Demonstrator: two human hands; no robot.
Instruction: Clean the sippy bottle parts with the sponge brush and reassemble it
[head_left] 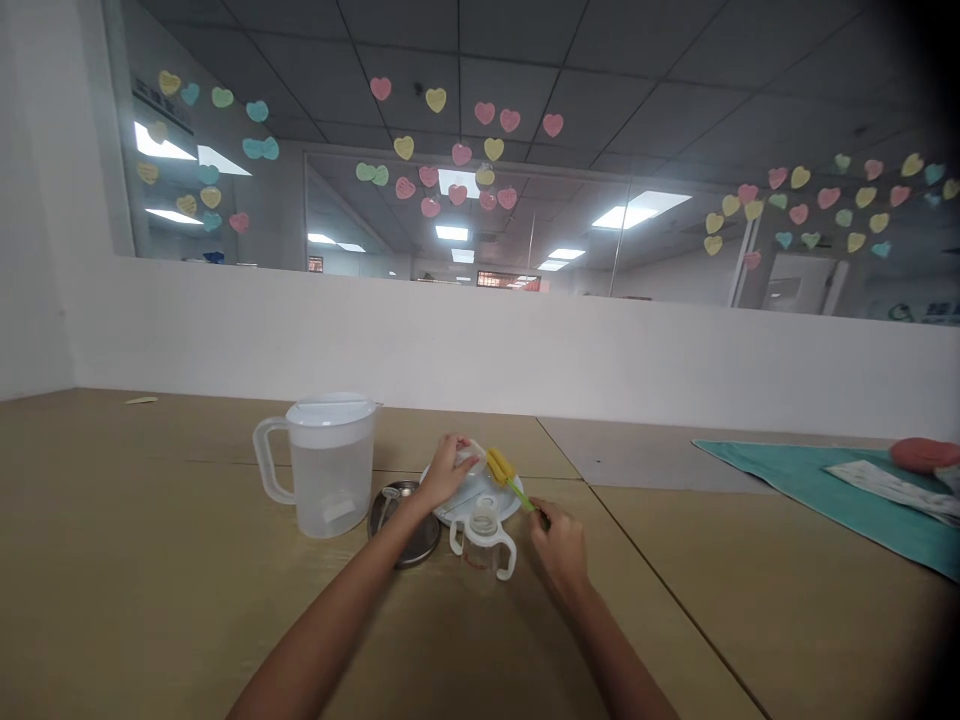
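My left hand (448,470) is closed on a translucent cup-shaped piece (472,460), perhaps a bottle cap, above a white plate (440,512). A bottle brush with a yellow sponge head (499,466) and a green handle is gripped in my right hand (559,540). The brush head is close beside the translucent piece; whether they touch, I cannot tell. In front of the plate a clear baby bottle (480,555) with two white handles stands upright, its neck uncapped. To its left lies a round dark metal dish (416,548) with small pieces in it, too small to name.
A translucent lidded pitcher (334,480) stands left of the metal dish. On the right, a teal cloth (810,485) bears a patterned cloth (892,490) and a red rounded object (922,455). A white wall (450,345) borders the brown table (187,560) at the back.
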